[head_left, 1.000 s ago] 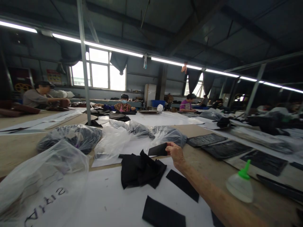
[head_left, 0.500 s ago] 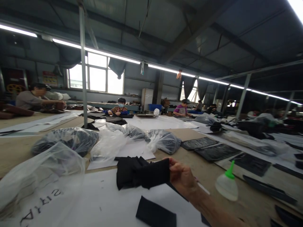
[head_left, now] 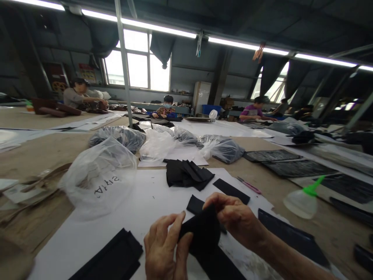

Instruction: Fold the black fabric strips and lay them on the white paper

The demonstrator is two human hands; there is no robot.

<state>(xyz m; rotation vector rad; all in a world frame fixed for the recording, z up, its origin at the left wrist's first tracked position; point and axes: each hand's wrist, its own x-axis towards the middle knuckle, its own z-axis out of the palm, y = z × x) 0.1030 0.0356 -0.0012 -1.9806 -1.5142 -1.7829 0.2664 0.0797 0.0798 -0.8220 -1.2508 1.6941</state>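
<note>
Between my two hands is a black piece of fabric [head_left: 204, 229], bent and raised off the white sheet [head_left: 84, 229]. My left hand [head_left: 164, 245] pinches its left edge between thumb and fingers. At the upper right corner, my right hand [head_left: 230, 214] grips it with fingers curled. A black strip [head_left: 221, 264] runs out below; I cannot tell whether it is joined to the held piece. Just beyond lie a heap of black pieces [head_left: 188, 174] and a flat black rectangle [head_left: 231, 190]. A stack of black strips [head_left: 109, 258] rests left of my left hand.
A clear plastic bag with lettering [head_left: 99, 182] stands at left, with several filled bags [head_left: 116, 138] behind. To the right are a pink-handled tool [head_left: 249, 185] and a squeeze bottle with green nozzle [head_left: 303, 200]. Several co-workers sit across the tables, one in purple [head_left: 253, 112].
My view has tilted down and turned left. My right hand has come nearer from the black heap, and my left hand has entered view, both now on a black piece.
</note>
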